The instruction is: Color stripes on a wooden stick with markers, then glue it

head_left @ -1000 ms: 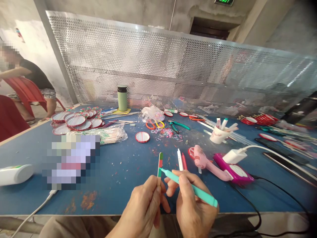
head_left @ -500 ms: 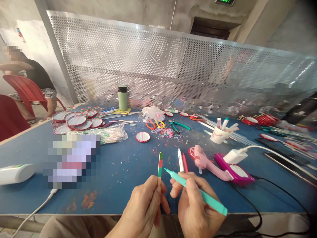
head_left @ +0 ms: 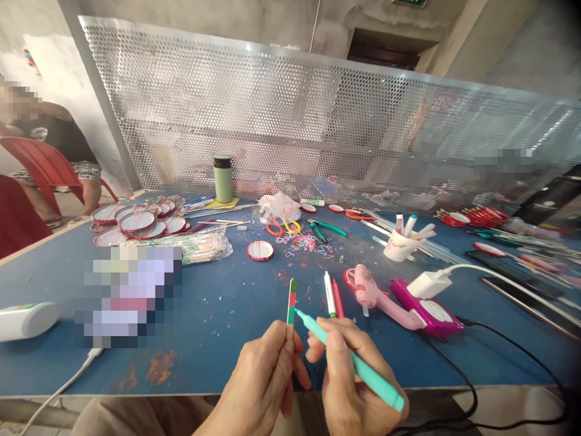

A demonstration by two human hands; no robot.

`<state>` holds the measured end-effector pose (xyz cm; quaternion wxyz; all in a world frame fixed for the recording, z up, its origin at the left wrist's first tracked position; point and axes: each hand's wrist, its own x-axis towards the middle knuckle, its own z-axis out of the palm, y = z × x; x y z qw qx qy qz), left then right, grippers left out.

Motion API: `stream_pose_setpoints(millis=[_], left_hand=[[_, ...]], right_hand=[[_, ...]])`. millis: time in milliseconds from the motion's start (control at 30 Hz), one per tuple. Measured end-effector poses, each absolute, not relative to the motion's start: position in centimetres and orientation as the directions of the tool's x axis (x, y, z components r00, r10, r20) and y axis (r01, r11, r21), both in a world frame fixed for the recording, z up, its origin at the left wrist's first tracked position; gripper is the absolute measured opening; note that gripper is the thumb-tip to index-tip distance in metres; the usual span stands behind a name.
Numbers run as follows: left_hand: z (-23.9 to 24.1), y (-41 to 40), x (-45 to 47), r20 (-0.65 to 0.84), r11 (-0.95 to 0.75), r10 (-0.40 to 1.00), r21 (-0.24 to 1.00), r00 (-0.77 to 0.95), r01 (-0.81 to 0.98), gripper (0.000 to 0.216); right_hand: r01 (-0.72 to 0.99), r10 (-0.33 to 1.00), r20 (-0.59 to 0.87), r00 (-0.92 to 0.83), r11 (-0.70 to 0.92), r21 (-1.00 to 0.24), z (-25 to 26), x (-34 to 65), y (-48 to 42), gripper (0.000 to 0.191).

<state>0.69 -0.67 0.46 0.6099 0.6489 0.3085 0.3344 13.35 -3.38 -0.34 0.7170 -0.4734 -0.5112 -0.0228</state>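
Observation:
Upright between the thumb and fingers of my left hand (head_left: 263,369) is a wooden craft stick (head_left: 292,301). Its upper part carries bands of dark green, red and teal; its lower end is hidden in my grip. My right hand (head_left: 356,378) is closed around a teal marker (head_left: 338,342), its tip pointing up and left at the teal band. The tip is at the stick's edge; whether it touches I cannot tell. Just beyond my right hand lie a white marker (head_left: 329,293) and a red marker (head_left: 338,297).
A pink glue gun (head_left: 385,303) and a purple power strip (head_left: 422,315) lie to the right. Behind are a paper cup (head_left: 400,245) of pens, pliers (head_left: 324,231) and a round red-rimmed piece (head_left: 260,250). A phone (head_left: 136,293) is at left; a person (head_left: 54,139) sits beyond.
The teal marker's tip has moved left, from a gap beside the craft stick to its edge. My left hand holds the stick nearly still; the view has shifted slightly.

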Motion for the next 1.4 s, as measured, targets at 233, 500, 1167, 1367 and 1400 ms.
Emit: stream_pose_setpoints(millis=[233,500,1167,1367,1400], left_hand=[[0.43,-0.76,0.84,0.068,-0.069,0.824,0.997,0.563,-0.019,0.043],[0.54,-0.82,0.89,0.043,-0.058,0.839,0.998,0.542,0.011,0.044],[0.45,-0.61,0.66,0.053,-0.047,0.802,0.999,0.595,-0.025,0.043],[0.86,-0.72,0.62,0.029,-0.031,0.803,0.999,0.595,-0.007,0.044],[0.97,-0.76,0.6,0.035,-0.044,0.805,0.999,0.592,0.0,0.044]], right_hand=[[0.567,0.458,0.785,0.419,0.543,-0.619,-0.37,13.24,-3.47,0.017],[0.573,0.469,0.796,0.383,0.556,-0.603,-0.15,13.37,-3.41,0.019],[0.498,0.446,0.756,0.48,0.571,-0.653,-0.46,13.32,-3.55,0.017],[0.512,0.417,0.748,0.516,0.549,-0.66,-0.39,13.1,-3.37,0.015],[0.521,0.421,0.751,0.508,0.545,-0.657,-0.32,13.09,-3.4,0.015]])
